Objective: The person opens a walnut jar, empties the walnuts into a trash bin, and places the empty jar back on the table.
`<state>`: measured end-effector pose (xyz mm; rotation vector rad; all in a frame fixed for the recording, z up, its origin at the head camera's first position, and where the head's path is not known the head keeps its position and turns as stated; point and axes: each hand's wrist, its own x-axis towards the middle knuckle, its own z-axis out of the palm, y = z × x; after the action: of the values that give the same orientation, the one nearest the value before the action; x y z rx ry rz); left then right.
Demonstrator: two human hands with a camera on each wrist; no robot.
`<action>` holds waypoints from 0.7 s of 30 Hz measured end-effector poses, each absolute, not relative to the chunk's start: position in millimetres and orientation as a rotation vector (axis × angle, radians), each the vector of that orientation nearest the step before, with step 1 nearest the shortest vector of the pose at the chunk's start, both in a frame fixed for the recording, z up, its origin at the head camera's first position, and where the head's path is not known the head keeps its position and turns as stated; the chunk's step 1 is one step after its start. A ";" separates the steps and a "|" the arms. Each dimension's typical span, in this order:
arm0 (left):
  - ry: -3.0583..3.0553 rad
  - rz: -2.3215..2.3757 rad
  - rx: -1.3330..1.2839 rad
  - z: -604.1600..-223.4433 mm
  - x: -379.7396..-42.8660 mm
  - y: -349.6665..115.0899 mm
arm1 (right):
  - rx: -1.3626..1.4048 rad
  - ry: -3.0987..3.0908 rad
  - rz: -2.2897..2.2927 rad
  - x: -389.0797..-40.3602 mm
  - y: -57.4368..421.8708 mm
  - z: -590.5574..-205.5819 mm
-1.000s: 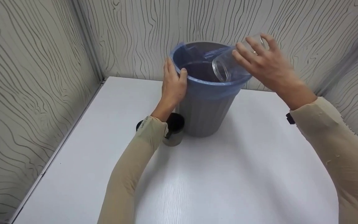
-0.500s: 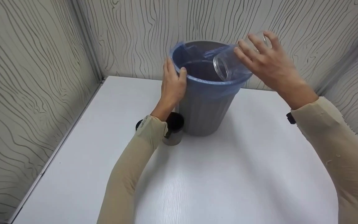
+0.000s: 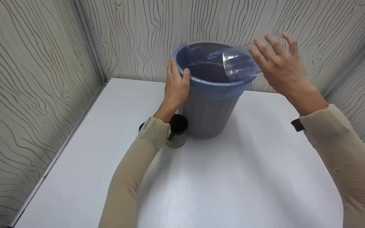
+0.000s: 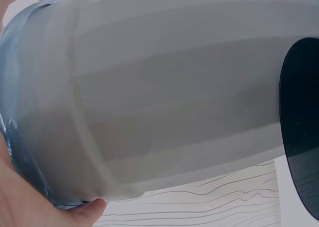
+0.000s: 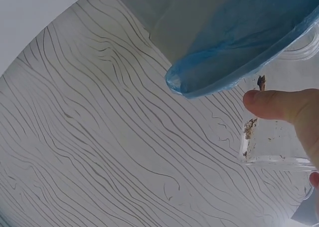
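At the back of the table stands a grey trash bin (image 3: 208, 117), lined with a blue plastic bag (image 3: 220, 90) folded over its rim. My left hand (image 3: 176, 87) holds the bin's left side at the rim, fingers along the edge and thumb at the front. Above the bin's right side, my right hand (image 3: 284, 68) grips a clear jar (image 3: 239, 63) tipped sideways, its mouth over the opening. Brown crumbs (image 5: 249, 128) cling inside the jar in the right wrist view, near my thumb (image 5: 271, 105). The bin's bottom inside is too dark to make out.
A mug (image 3: 176, 142) with a dark inside stands against the bin's lower left, partly behind my left sleeve (image 3: 152, 134). The white table (image 3: 249, 177) meets patterned walls (image 3: 144, 38) at the back and left.
My right hand has shifted a little to the right with the jar, and the jar's mouth has turned. My left hand and the bin stay in place.
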<state>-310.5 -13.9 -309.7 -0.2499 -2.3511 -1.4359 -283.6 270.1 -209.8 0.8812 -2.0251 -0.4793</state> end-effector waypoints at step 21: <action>-2.347 -1.433 -0.240 -310.5 -313.7 -16.4 | 0.447 -2.242 0.321 -277.0 312.6 -250.9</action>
<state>-313.7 -16.4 -310.5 -0.2401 -2.3469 -1.4330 -277.0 312.6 -250.9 0.4468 -2.2418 0.3214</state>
